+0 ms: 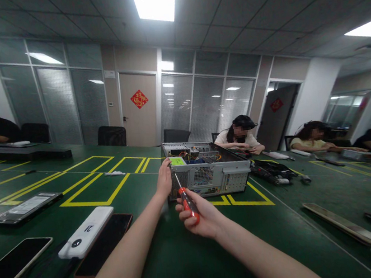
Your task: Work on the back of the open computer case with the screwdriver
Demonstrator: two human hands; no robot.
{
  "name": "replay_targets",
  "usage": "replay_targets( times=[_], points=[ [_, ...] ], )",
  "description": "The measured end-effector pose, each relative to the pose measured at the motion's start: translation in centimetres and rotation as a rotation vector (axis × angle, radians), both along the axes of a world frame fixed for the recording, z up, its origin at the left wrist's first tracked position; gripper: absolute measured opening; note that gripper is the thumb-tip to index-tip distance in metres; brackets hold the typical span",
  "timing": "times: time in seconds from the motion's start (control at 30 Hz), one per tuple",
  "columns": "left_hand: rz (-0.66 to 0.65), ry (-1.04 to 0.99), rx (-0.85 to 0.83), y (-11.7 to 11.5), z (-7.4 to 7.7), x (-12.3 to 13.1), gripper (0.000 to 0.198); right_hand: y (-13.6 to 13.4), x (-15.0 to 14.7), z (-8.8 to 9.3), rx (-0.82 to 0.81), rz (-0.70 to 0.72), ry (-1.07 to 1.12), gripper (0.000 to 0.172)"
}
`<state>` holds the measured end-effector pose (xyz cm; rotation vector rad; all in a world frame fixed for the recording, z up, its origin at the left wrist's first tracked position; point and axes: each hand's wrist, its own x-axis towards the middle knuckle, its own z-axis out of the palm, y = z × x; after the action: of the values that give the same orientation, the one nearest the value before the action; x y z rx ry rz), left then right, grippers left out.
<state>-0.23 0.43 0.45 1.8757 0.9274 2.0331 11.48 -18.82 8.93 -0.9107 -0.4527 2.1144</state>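
Note:
A desktop computer case (217, 175) lies on the green table with its upper side uncovered, showing wires and parts inside. A yellow-green label (177, 161) shows at its near left corner. My left hand (164, 178) grips that corner, with its fingers against the side beside the label. In my right hand (200, 212) is a screwdriver (189, 204) with a red and black handle. Its thin shaft points up and away, toward the vented panel of the case. Whether the tip touches a screw is too small to make out.
To the left lie a hard drive (25, 209), a white power bank (86, 232) and two phones, one a dark phone (105, 245). Black parts and cables (274, 173) sit right of the case. Another phone (343, 223) lies at right. Several people work around the table.

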Motion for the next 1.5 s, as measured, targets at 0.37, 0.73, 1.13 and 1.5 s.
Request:
replay_targets(
  times=[0.37,0.73,1.13,1.5],
  points=[
    [-0.011,-0.003,-0.005,-0.1,0.1,0.0,0.049,-0.9,-1.5,-0.7,0.005,-0.175,-0.088,0.028],
    [-0.006,0.006,-0.011,-0.2,0.1,-0.1,0.050,-1.1,-1.2,-0.3,-0.054,-0.155,0.078,0.016],
    [0.003,-0.003,-0.007,-0.3,0.2,0.0,0.050,-1.5,-1.5,-1.0,0.019,-0.062,-0.021,0.033],
    [0.004,0.009,-0.004,-0.4,0.3,-0.1,0.049,-1.6,-1.2,-0.1,-0.001,-0.155,0.015,0.021]
  ],
)
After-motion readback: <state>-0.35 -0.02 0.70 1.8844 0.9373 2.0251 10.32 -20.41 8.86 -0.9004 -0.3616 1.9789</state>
